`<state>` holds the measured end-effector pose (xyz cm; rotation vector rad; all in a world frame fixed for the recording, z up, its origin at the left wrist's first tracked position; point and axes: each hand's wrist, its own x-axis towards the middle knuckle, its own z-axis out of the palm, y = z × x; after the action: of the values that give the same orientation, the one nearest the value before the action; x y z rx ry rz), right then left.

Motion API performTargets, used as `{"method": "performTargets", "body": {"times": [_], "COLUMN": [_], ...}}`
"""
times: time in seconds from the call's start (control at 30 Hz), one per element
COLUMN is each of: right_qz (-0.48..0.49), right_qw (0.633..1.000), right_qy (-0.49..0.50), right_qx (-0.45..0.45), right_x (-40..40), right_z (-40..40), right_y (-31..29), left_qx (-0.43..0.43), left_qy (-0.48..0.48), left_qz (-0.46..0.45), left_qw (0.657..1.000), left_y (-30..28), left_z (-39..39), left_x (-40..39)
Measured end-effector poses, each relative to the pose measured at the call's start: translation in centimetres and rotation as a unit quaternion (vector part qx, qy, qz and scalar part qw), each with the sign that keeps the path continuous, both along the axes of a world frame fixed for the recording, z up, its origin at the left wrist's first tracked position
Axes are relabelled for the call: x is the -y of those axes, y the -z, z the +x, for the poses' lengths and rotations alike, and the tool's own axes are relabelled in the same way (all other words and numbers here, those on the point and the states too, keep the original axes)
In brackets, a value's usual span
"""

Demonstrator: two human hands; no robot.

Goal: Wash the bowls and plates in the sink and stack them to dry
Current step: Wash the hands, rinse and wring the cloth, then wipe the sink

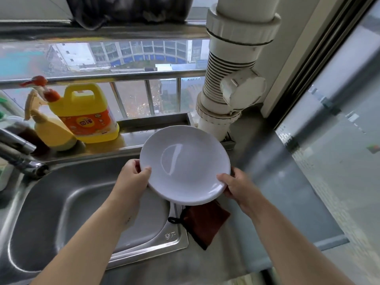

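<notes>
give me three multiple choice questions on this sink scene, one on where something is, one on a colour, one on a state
1. Where does the dark red cloth lie?
A. on the counter right of the sink
B. inside the basin
C. over the tap

2. What colour is the big detergent jug?
A. blue
B. yellow
C. white

3. How is the white plate held?
A. left hand only
B. it rests in the basin
C. both hands at its rim

Answers: 1 A, it lies beside the sink rim, below the plate. 2 B, yellow body with an orange label. 3 C, the left hand and right hand grip opposite edges.
</notes>
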<state>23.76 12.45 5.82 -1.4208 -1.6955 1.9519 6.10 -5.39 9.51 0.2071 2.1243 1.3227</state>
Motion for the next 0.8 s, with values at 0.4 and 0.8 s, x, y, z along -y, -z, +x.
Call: {"method": "performTargets", "body": {"times": [0.4,0.8], "right_qz": [0.078,0.124], "right_qw": [0.992,0.968], "right_qy": [0.089,0.163], "right_qx": [0.04,0.143], "right_x": [-2.6,-11.4], "right_z": [7.3,18.4], "right_y": [-0.3,4.6], "left_qx": [0.032,0.121], "left_qy": [0.099,0.129], "left_qz": [0.038,-0.052], "left_qw": [0.994,0.983], "left_y": [-0.1,7.2], "left_z": [4.8,14.4], "left_x": [-4.6,-18.3]}}
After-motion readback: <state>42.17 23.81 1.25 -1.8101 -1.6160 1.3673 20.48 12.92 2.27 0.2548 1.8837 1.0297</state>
